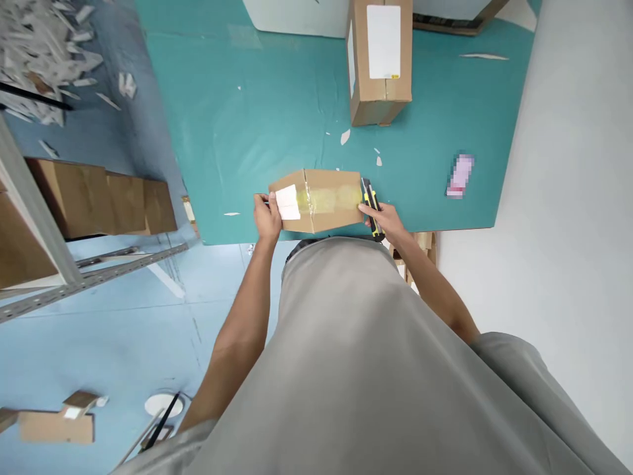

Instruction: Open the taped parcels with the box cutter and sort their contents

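Note:
A small brown cardboard box (336,186) with yellowish tape along its top and a white label (287,202) lies at the table's near edge. My left hand (268,216) grips the box's left end, thumb on the label side. At the right end, my right hand (386,221) is closed around a black and yellow utility knife (372,208). Its thumb also touches the box's right edge. The knife points away from my body, beside the box.
A taller labelled carton (383,92) stands at the back of the green table (257,105), near a white panel (301,16). Paper scraps (345,137) and a blurred pink item (459,175) lie on the table. Cartons (82,194) and a metal rack (42,198) stand left; a wall (568,198) rises right.

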A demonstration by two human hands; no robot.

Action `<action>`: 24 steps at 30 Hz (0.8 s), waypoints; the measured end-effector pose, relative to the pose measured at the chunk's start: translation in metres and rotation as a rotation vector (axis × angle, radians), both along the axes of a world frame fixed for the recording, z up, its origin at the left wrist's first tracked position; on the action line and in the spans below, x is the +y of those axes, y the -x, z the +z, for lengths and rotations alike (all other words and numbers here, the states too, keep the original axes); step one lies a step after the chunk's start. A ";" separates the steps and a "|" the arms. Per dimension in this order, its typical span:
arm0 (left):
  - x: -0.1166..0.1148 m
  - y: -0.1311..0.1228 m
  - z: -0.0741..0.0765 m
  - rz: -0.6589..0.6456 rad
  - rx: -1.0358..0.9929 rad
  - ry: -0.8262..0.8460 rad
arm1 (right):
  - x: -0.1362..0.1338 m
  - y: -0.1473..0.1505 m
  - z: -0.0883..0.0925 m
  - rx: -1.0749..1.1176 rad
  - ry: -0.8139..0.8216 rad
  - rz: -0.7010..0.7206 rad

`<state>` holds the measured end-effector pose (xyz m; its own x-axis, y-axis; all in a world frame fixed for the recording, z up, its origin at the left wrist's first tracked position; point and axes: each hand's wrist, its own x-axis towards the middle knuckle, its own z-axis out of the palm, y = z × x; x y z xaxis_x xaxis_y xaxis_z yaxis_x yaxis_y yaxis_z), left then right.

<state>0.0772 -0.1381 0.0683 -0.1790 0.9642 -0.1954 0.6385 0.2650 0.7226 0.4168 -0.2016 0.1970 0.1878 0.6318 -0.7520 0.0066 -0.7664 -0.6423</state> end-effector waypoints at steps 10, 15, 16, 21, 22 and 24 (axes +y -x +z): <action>0.003 -0.081 -0.028 -0.471 -0.324 0.272 | 0.008 -0.042 0.057 -0.454 -0.098 0.003; 0.022 -0.077 0.017 -0.490 -0.453 0.133 | 0.003 -0.037 0.060 -0.566 -0.067 0.053; 0.027 -0.076 0.032 -0.489 -0.474 0.104 | 0.002 -0.036 0.060 -0.594 -0.065 0.060; 0.049 -0.085 0.095 -0.506 -0.536 0.087 | -0.005 -0.033 0.058 -0.751 -0.069 0.139; 0.052 -0.087 0.101 -0.509 -0.536 0.104 | -0.007 -0.029 0.061 -0.797 -0.088 0.156; 0.057 -0.090 0.107 -0.502 -0.544 0.146 | -0.015 -0.015 0.069 -0.876 -0.142 0.183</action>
